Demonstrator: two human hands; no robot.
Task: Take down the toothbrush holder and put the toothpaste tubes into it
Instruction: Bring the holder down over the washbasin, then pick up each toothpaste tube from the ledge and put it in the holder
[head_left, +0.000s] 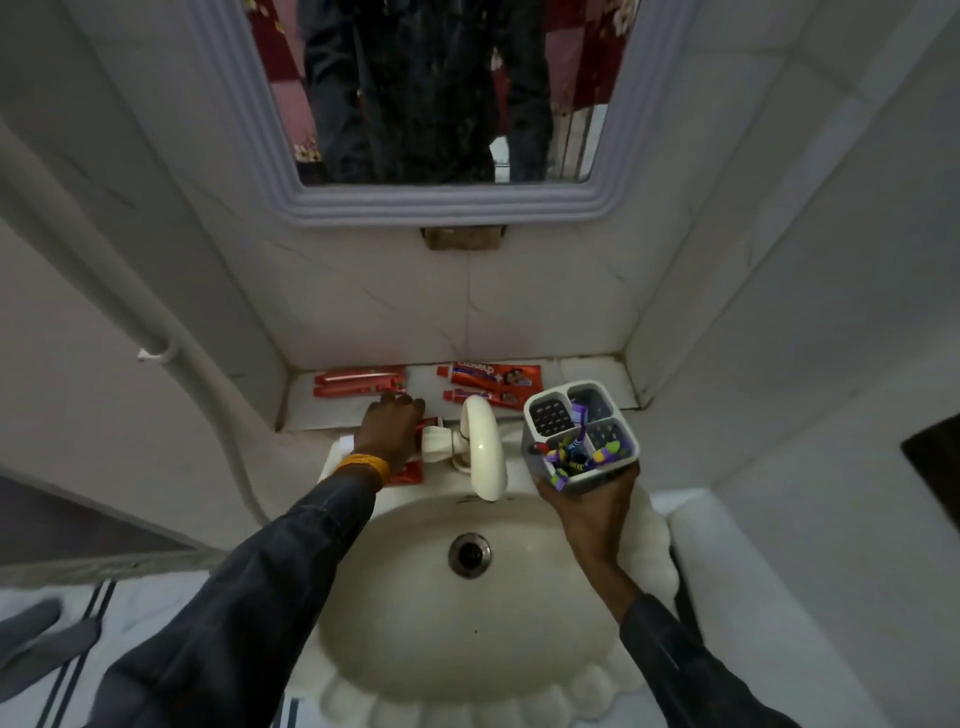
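Observation:
My right hand (592, 512) holds a white four-compartment toothbrush holder (597, 480) from below, over the sink's right back corner. Purple and green toothbrushes (571, 457) stick out of its near compartments. My left hand (392, 428) lies palm down on a red toothpaste tube (410, 472) on the sink's back rim, left of the tap, fingers curled over it. On the tiled ledge behind lie two red toothpaste boxes (358, 382), a large red tube (493, 374) and a smaller red tube (488, 397).
A cream tap (485, 452) arches over the cream basin (395, 597) between my hands. The drain (470, 555) sits mid-basin. A mirror (441, 88) hangs on the wall above the ledge. A white pipe (104, 249) runs down the left wall.

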